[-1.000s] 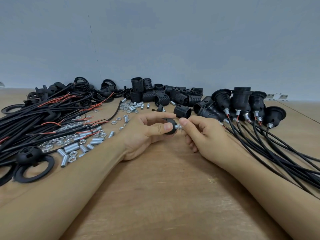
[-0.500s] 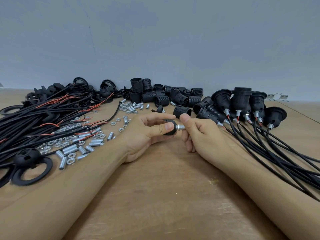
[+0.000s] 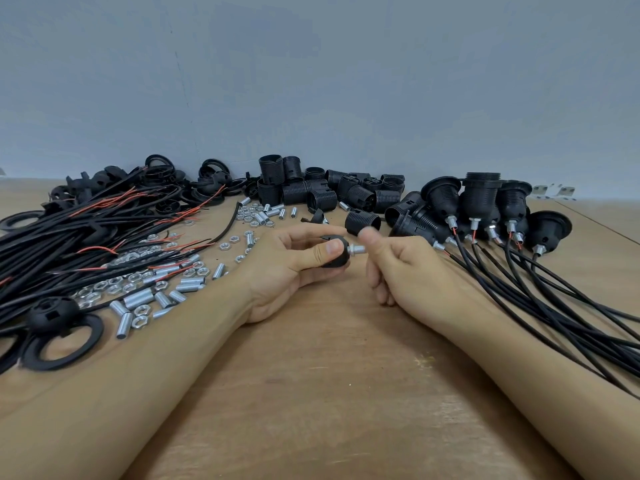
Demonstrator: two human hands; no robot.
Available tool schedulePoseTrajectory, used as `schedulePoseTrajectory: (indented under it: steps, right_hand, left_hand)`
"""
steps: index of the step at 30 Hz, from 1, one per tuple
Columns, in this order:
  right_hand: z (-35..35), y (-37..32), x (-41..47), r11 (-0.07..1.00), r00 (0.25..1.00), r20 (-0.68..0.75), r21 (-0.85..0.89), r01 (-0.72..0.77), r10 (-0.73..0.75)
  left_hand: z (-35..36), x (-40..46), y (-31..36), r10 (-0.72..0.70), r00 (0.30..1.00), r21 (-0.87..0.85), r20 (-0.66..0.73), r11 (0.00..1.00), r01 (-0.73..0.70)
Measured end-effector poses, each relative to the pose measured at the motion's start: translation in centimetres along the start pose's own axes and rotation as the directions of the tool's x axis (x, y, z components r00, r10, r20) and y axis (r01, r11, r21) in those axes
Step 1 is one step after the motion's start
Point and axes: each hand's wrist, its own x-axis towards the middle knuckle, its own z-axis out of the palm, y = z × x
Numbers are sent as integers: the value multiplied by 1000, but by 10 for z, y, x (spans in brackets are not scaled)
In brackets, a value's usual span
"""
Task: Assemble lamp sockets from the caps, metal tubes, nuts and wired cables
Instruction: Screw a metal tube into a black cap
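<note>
Two hands meet at table centre. Your left hand (image 3: 294, 268) grips the black cap (image 3: 335, 252), thumb pressed on its side; the metal tube (image 3: 356, 250) projects from the cap toward 3 o'clock. Your right hand (image 3: 408, 268) sits just beside the tube's free end, fingers loosely curled and holding nothing. Risk: a tube only partly threaded may tilt or drop out if the cap turns downward. Farther off, loose nuts (image 3: 138, 292) lie at 9 o'clock; finished sockets (image 3: 481, 206) stand at 1 o'clock.
</note>
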Motion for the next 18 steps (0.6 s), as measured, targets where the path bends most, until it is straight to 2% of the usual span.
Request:
schedulePoseTrajectory:
  steps: [2, 6, 9, 12, 16, 18]
  right_hand:
    - [-2, -2, 0, 999, 999, -12, 34, -35, 35]
    - [-2, 0, -1, 1000, 1000, 6, -20, 23, -23]
    - [-3, 0, -1, 999, 999, -22, 7, -33, 33]
    - [-2, -1, -1, 1000, 1000, -1, -16, 23, -23]
    - [-3, -1, -1, 1000, 1000, -8, -10, -22, 22]
    - [-1, -3, -1, 1000, 1000, -4, -16, 15, -15]
  left_hand:
    - [0, 0, 0, 1, 1000, -10, -7, 1000, -2]
    - [0, 0, 0, 0, 1000, -3, 0, 1000, 0]
    - [0, 1, -1, 0, 1000, -4, -8, 1000, 0]
    - [0, 1, -1, 1, 1000, 7, 13, 1000, -1]
    - [-1, 1, -1, 7, 1000, 19, 13, 1000, -7]
    - [-1, 1, -1, 5, 1000, 11, 23, 1000, -5]
